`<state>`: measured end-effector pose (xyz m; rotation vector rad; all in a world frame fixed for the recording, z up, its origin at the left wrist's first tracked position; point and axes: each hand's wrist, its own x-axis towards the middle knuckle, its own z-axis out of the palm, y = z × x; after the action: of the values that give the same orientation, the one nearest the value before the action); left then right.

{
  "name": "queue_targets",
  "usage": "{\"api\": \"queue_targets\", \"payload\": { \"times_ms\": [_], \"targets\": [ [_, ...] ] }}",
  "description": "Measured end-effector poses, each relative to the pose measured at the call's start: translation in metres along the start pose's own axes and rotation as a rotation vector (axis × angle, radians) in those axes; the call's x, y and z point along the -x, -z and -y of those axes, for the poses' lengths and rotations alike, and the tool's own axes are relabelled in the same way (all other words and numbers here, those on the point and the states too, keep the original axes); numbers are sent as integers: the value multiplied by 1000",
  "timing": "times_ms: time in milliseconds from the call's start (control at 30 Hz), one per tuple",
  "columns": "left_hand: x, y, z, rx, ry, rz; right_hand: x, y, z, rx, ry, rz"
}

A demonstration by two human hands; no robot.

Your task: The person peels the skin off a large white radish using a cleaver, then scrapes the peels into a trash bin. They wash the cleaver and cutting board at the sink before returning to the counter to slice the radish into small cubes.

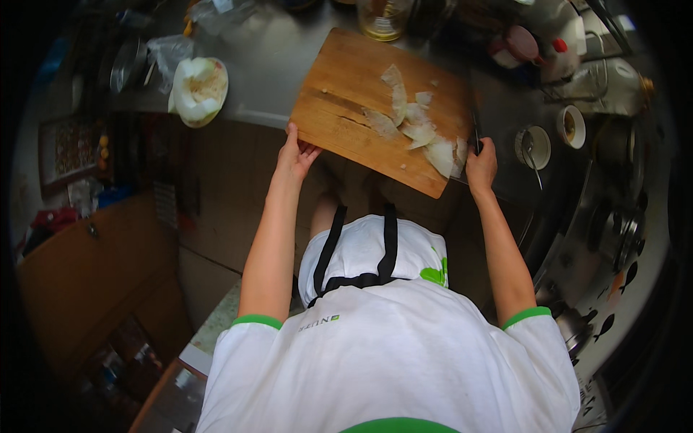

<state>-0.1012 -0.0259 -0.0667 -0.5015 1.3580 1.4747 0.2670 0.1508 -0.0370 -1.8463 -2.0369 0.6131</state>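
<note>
A wooden cutting board reaches out past the counter's front edge at a slant. My left hand grips its near left corner, thumb at the edge and fingers partly underneath. Thin, pale vegetable peelings or scraps lie on the board's right half, some close to its near right corner. At the board's right side, my right hand is closed around the dark handle of a knife. The blade is seen nearly edge-on along the board's side; whether it touches the scraps I cannot tell.
A plate of white vegetable pieces stands on the metal counter to the left. A glass jar is behind the board. To the right are a bowl with a spoon, a smaller bowl and a large plastic bottle.
</note>
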Motion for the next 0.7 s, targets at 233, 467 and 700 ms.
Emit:
{"api": "queue_targets", "payload": {
  "times_ms": [233, 467, 700],
  "targets": [
    [39, 24, 14, 226, -74, 130, -18, 7, 10, -153, 21, 130],
    [12, 27, 58, 532, -3, 675, -31, 5, -23, -319, 145, 219],
    [95, 160, 170, 869, -171, 584, 43, 42, 86, -551, 340, 523]
  ]
}}
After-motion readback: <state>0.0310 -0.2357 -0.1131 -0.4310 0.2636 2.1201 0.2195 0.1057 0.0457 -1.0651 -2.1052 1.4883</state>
